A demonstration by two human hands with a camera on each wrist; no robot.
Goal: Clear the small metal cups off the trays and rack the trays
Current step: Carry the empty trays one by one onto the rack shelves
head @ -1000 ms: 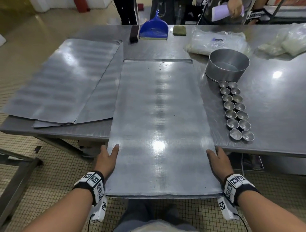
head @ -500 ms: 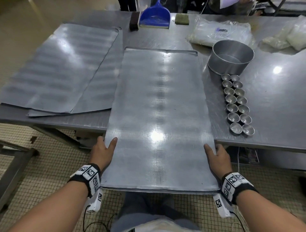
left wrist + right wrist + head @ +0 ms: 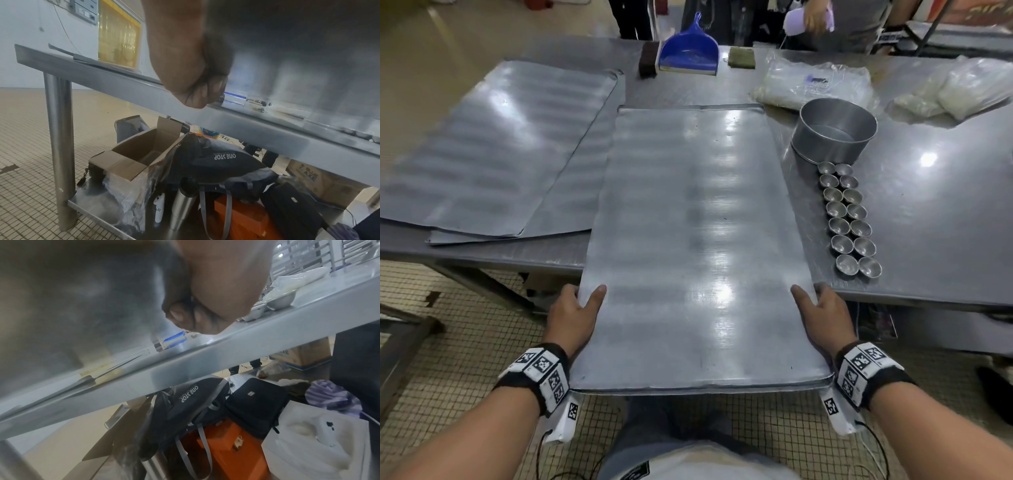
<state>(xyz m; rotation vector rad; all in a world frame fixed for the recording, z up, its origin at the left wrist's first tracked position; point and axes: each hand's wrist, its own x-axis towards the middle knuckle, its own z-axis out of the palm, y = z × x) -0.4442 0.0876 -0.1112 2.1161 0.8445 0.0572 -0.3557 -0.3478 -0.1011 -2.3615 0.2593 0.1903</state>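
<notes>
- Both grips clamp the tray (image 3: 698, 246): the left hand (image 3: 573, 317) and right hand (image 3: 825, 317) each have the thumb on top and fingers curled beneath its long edges.
- The near end overhangs the worktop (image 3: 935, 212); I'd lift it level and draw it straight back.
- The cups (image 3: 851, 219) stand just right of the tray, near a round tin (image 3: 837, 132).
- More trays (image 3: 482, 150) lie to the left.

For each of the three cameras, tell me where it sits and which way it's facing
Head: on the head, looking down at the tray, small metal cups and table; both forearms, left hand, right hand.
Left wrist: beneath the tray, facing the table edge and the bags below; curled fingers.
Right wrist: the same from the other side; curled fingers.
Both wrist views share the black bag.
</notes>
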